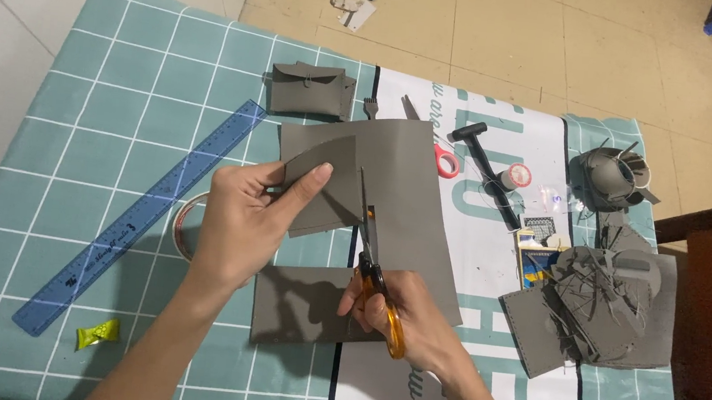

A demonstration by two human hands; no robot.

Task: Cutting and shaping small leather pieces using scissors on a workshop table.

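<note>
My left hand (248,215) pinches the loose cut flap of a large grey leather sheet (407,179) and lifts it a little off the table. My right hand (402,311) grips orange-handled scissors (372,259). Their blades point away from me and sit in a cut running up the middle of the sheet. A second grey piece (296,308) lies flat beneath both hands.
A blue ruler (143,213) lies diagonally at left, with a tape roll (184,226) beside my left hand. A finished grey pouch (310,89), red-handled scissors (433,142), a black mallet (487,170) and a heap of grey scraps (601,296) lie around. A yellow-green wrapper (97,333) lies near the front edge.
</note>
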